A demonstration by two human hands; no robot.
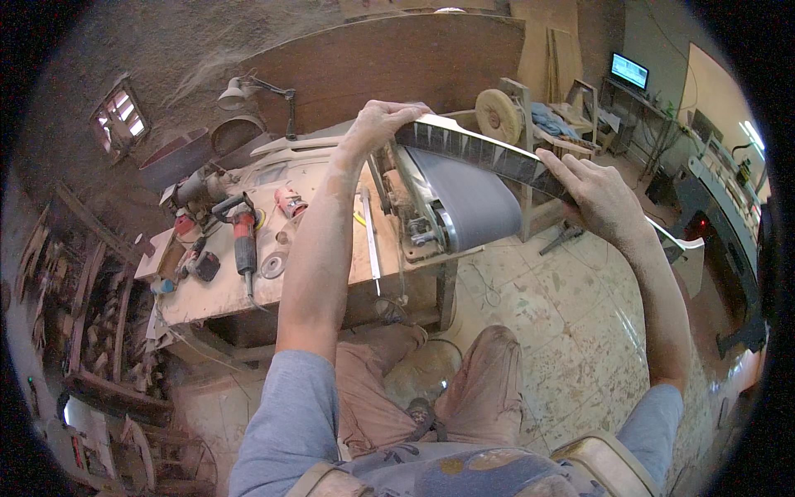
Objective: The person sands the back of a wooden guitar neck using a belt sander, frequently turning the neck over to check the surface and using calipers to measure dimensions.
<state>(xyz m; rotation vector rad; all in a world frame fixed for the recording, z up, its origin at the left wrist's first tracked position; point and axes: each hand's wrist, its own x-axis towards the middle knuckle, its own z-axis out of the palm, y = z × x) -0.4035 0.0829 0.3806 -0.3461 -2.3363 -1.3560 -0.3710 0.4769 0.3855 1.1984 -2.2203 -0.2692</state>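
In both hands I hold a long curved strip (pixel 489 157) with a white edge and a dark face bearing pale pointed marks. My left hand (pixel 387 123) is closed round its left end. My right hand (pixel 600 195) grips it farther right, with fingers over the upper edge, and the tail of the strip runs on past my forearm to a pale hooked tip. Right below the strip is the wide grey belt of a belt sander (pixel 476 203). The strip crosses in front of the belt's far side; whether the two touch I cannot tell.
On the wooden bench (pixel 331 277) to the left lie a red and black angle grinder (pixel 243 240), a cordless drill (pixel 199 262), a metal ruler (pixel 369 240) and a round disc (pixel 273 264). Behind stand a desk lamp (pixel 234 94) and a buffing wheel (pixel 498 116). A dark machine (pixel 720 224) stands right.
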